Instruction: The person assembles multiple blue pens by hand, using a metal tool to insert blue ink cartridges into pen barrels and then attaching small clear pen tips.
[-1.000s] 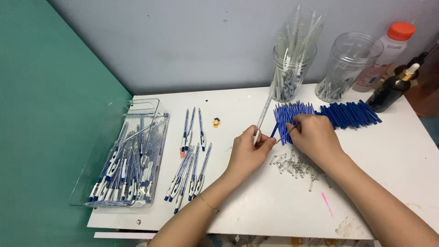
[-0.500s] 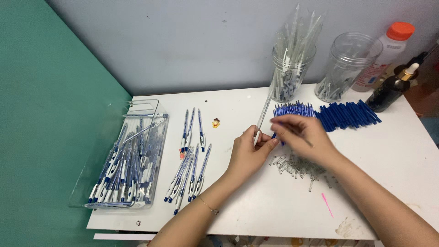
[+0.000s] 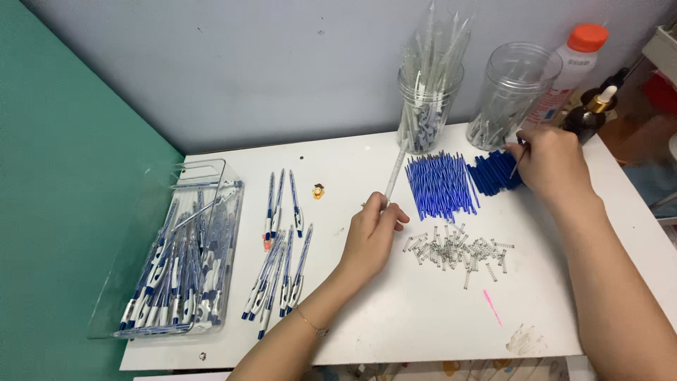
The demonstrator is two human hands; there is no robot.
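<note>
Mid-assembly on a white desk (image 3: 395,331): left hand (image 3: 370,236) pinching a clear pen barrel (image 3: 393,176), right hand (image 3: 553,166) fingers pressed on blue refills (image 3: 441,185) at two o'clock, finished pens (image 3: 278,271) filling the tray (image 3: 151,282), springs (image 3: 458,250) plentiful.

Clear pen barrel (image 3: 393,178) in my left hand (image 3: 372,233), tilted up mid-table; dark-blue caps (image 3: 497,173) heaped near the back right edge.

We are seeing a bright, soft light falling evenly on the white desk (image 3: 395,310). The hands are making only pale, fuzzy shadows under them. The clear jars (image 3: 513,85) are shining a little near the wall. Most things are looking sharp. The edges are bending and stretching a bit near the corners.
</note>
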